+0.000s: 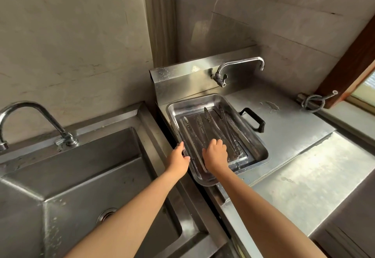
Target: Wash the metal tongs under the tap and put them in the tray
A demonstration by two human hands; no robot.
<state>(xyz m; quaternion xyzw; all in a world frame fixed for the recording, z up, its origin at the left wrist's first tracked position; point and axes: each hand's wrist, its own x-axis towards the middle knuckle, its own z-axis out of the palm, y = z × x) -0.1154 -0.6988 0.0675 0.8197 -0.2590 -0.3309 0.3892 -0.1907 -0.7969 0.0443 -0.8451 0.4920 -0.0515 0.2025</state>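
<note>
L hand (181, 154) clamps tray (256, 142) near-left rim, steadying it. R hand (215, 152) curled narrow over tongs (207, 127) lying in tray; can't tell if grip has closed. We judge: pinch one pair only near hinge end, lift clear w/o snagging neighbours, then swing left to sink tap (30, 115).

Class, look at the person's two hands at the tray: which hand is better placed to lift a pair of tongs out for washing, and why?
Probably the right hand: it is closed over the tongs inside the tray. The left hand grips the rim.
</note>
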